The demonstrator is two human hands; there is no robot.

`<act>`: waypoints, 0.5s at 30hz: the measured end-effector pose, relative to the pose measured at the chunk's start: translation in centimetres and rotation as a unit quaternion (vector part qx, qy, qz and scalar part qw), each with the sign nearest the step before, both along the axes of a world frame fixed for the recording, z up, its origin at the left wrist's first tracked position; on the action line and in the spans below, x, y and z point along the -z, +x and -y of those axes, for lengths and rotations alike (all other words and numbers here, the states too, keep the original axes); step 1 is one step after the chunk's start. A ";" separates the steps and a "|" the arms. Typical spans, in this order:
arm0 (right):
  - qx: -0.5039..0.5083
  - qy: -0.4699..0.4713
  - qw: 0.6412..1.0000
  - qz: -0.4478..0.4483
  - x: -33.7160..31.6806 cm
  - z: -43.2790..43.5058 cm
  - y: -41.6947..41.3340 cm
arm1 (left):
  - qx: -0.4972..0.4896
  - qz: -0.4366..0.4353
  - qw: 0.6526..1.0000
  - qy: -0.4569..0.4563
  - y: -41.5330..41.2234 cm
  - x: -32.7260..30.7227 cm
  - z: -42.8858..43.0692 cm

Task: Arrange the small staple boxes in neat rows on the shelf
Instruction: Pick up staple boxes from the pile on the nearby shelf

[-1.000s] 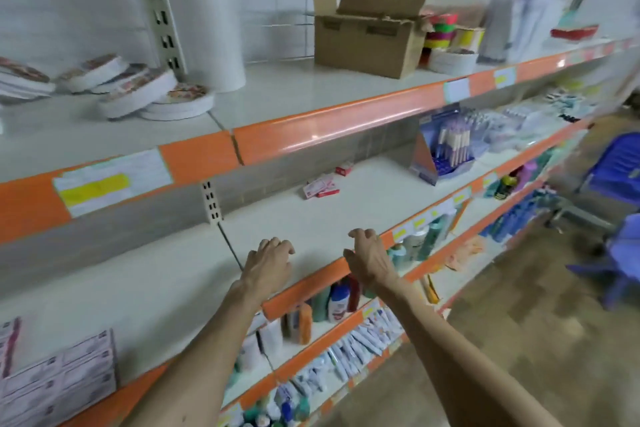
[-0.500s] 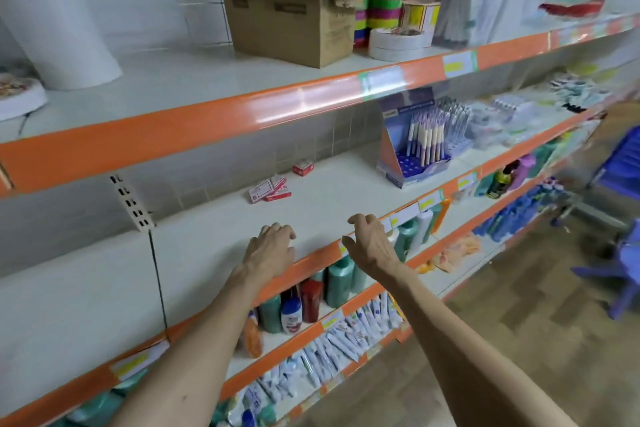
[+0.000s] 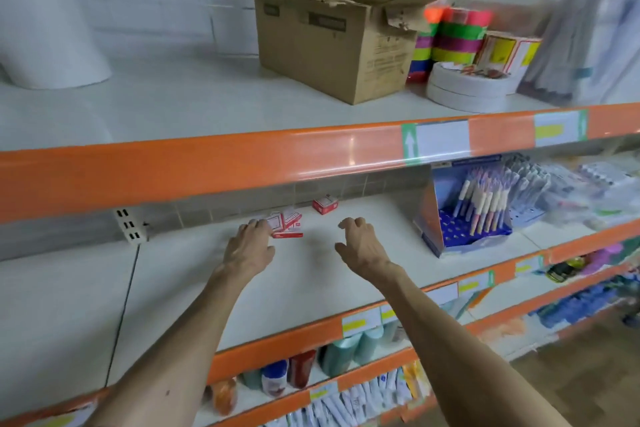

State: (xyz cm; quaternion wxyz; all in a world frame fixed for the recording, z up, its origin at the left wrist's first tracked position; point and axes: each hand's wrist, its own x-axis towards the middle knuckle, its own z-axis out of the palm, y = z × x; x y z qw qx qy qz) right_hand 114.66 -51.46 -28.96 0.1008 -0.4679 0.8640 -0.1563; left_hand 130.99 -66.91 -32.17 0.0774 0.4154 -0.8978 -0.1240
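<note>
A loose heap of small red-and-white staple boxes [image 3: 286,222] lies near the back of the white middle shelf [image 3: 311,281]. One more staple box [image 3: 325,204] sits apart, further back and to the right. My left hand [image 3: 250,246] reaches over the shelf, its fingertips at the left edge of the heap, fingers loosely curled and holding nothing. My right hand [image 3: 360,244] hovers palm down to the right of the heap, below the lone box, holding nothing.
A blue pen display stand [image 3: 467,211] stands on the same shelf to the right. An open cardboard box [image 3: 332,38], coloured tape rolls [image 3: 453,35] and a white roll [image 3: 52,28] sit on the upper shelf. Bottles and tubes fill the lower shelves.
Both hands left the shelf's orange front edge and reached deep over the shelf toward the staple boxes. The view shifted right and closer.
</note>
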 end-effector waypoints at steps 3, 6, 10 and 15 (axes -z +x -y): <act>-0.028 -0.007 1.000 -0.005 -0.2 2.3 -1.2 | -0.030 -0.008 1.000 -0.001 -0.4 0.1 1.0; -0.068 -0.014 0.998 -0.004 0.2 4.5 -1.5 | -0.056 -0.013 0.998 -0.010 -0.6 0.4 1.6; -0.131 -0.010 0.991 -0.022 1.3 7.5 -2.1 | -0.079 -0.012 0.996 -0.025 -1.3 1.0 2.8; -0.206 -0.022 0.977 -0.046 2.9 10.9 -2.6 | -0.080 -0.022 0.996 -0.018 -2.1 2.7 3.5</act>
